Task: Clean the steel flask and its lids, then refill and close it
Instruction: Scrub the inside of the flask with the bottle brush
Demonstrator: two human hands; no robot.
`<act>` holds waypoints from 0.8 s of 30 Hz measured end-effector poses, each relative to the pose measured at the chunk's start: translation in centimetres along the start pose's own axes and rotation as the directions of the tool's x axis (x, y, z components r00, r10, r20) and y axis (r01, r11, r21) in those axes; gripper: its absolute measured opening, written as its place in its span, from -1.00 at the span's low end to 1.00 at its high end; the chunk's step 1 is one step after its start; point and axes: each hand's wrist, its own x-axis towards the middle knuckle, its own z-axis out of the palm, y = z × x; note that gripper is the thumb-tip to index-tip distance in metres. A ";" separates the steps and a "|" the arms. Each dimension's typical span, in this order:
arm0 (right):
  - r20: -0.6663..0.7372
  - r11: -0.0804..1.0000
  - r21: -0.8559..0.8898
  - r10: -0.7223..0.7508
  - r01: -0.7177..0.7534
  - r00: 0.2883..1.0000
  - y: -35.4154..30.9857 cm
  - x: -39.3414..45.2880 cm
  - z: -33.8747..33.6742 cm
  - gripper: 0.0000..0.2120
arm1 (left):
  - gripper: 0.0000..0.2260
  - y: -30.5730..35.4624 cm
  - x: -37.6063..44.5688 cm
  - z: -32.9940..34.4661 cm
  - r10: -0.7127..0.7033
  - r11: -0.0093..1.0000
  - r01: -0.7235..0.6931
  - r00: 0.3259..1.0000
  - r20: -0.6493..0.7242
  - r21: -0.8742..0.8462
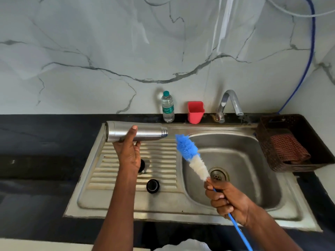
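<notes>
Head view: the left hand [129,153] has its fingers [134,128] curled round a shiny steel flask [145,133]. The flask lies sideways in the air over the ridged part of the sink [126,201], its open screw mouth pointing to the right. There is small dark writing on the flask by the fingers, too small to read. The right hand [226,200] grips the thin blue stick of a bottle brush [190,153]. Its fluffy blue tip is just beside the flask's mouth, and the fluff nearer the fingers is white. Two round black lids sit on the ridges: one lid [153,186] below the left hand, the other lid [142,164] half hidden behind it. Far past the fingers stand a clear water bottle [168,106] with a green label, blurry, a red cup [195,112], and a bent metal tap [229,104]. A dark woven basket [297,124] with a checked cloth [288,149] sits on the black tabletop [45,142].
</notes>
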 end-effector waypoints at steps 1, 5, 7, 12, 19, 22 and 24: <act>-0.040 1.000 -0.025 -0.005 0.004 0.999 0.1 0.2 0.0 -0.72 | -0.30 0.7 0.5 -0.7 0.031 0.999 -0.030 1.000 -0.007 0.039; -0.183 0.991 -0.126 -0.063 0.040 0.981 0.2 1.6 0.8 -0.69 | -0.29 3.6 2.8 -3.4 0.175 0.952 -0.171 0.985 0.010 0.255; -0.233 0.976 -0.211 -0.100 0.050 0.967 0.3 2.6 1.9 -0.68 | -0.27 4.7 3.7 -4.6 0.237 0.886 -0.244 0.969 0.065 0.394; -0.329 0.886 -0.461 -0.233 0.060 0.915 0.2 4.6 6.0 -0.70 | -0.13 5.8 6.3 -6.5 0.259 0.735 -0.309 0.950 0.171 0.603; -0.334 0.831 -0.549 -0.314 0.087 0.889 0.8 6.2 10.3 -0.72 | -0.22 5.0 9.3 -7.4 0.213 0.649 -0.291 0.956 0.200 0.703; -0.343 0.821 -0.564 -0.327 0.085 0.880 1.3 6.8 10.9 -0.71 | -0.20 4.7 10.2 -7.7 0.196 0.625 -0.286 0.958 0.208 0.727; -0.353 0.816 -0.572 -0.333 0.080 0.874 1.7 7.2 11.2 -0.72 | -0.19 4.4 10.8 -7.8 0.174 0.611 -0.283 0.959 0.224 0.739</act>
